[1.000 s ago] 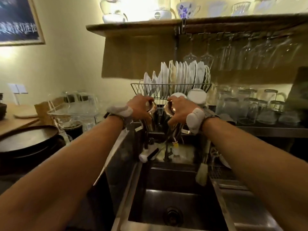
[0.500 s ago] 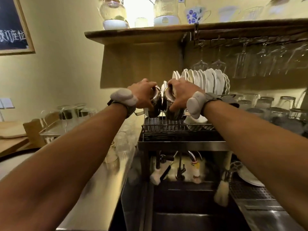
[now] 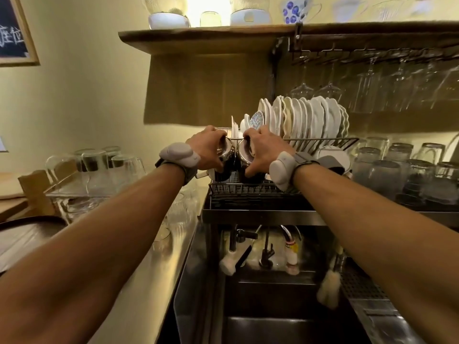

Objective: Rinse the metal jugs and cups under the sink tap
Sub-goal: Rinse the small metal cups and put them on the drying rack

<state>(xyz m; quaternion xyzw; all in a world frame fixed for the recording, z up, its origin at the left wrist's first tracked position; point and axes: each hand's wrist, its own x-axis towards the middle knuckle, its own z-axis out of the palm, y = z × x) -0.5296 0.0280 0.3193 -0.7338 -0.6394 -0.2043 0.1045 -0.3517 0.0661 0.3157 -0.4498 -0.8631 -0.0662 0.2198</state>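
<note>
Two shiny metal jugs stand side by side on the wire dish rack (image 3: 250,188) above the sink. My left hand (image 3: 207,148) grips the left jug (image 3: 224,155) from the top and side. The right jug (image 3: 244,152) is gripped the same way by my right hand (image 3: 264,148). Both jugs look upside down, with their bases toward me and their lower parts dark against the rack. Below the rack, the taps (image 3: 265,252) and the dark steel sink (image 3: 285,326) show between my forearms.
White plates (image 3: 308,120) stand upright in the rack behind my right hand. Upturned glasses (image 3: 407,170) crowd the shelf at the right, and more glasses (image 3: 99,167) sit in a tray at the left. Wine glasses (image 3: 330,85) hang overhead. A brush (image 3: 327,286) hangs at the sink's right.
Both hands have carried the jugs up from over the sink and set them down onto the wire rack, and the view has tilted upward.
</note>
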